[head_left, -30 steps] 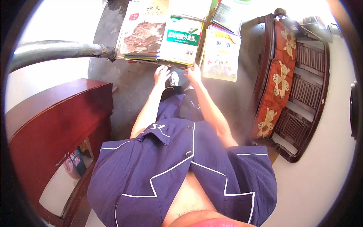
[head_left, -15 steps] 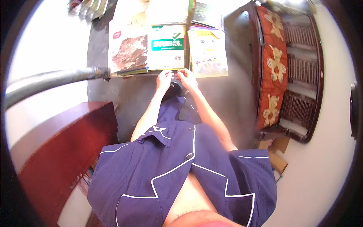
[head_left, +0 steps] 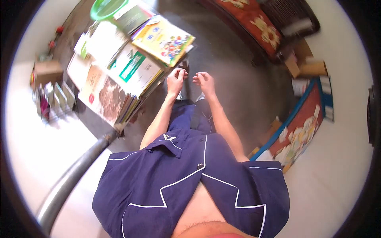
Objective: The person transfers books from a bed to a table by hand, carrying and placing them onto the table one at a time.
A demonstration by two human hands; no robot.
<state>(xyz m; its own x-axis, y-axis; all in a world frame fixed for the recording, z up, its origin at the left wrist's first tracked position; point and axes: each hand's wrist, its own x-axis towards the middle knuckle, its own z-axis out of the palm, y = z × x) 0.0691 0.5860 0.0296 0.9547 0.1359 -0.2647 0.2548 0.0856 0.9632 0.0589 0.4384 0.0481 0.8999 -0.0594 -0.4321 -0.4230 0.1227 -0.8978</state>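
My left hand (head_left: pixel 176 82) is raised in front of my body with its fingers curled, close to the corner of the book stacks; whether anything small is in it does not show. A short gap away on the right, my right hand (head_left: pixel 204 82) has its fingers bent and slightly apart, with nothing seen in them. The stacks lie at the upper left: a yellow book (head_left: pixel 163 39) on the near right one, a green and white book (head_left: pixel 135 68) in the middle, and a book with a brown rock picture (head_left: pixel 107 95) at the left.
A green basin (head_left: pixel 107 8) stands behind the books. A metal pole (head_left: pixel 75 174) slants at the lower left. Further left are a cardboard box (head_left: pixel 48 72) and a wire rack (head_left: pixel 55 101). A wooden bench (head_left: pixel 285 16) and a blue-edged board (head_left: pixel 293 127) are on the right.
The view has turned to the right, so the books appear tilted and further left. My hands have moved apart from each other and away from the books' front edge. The blue-edged board has come into view.
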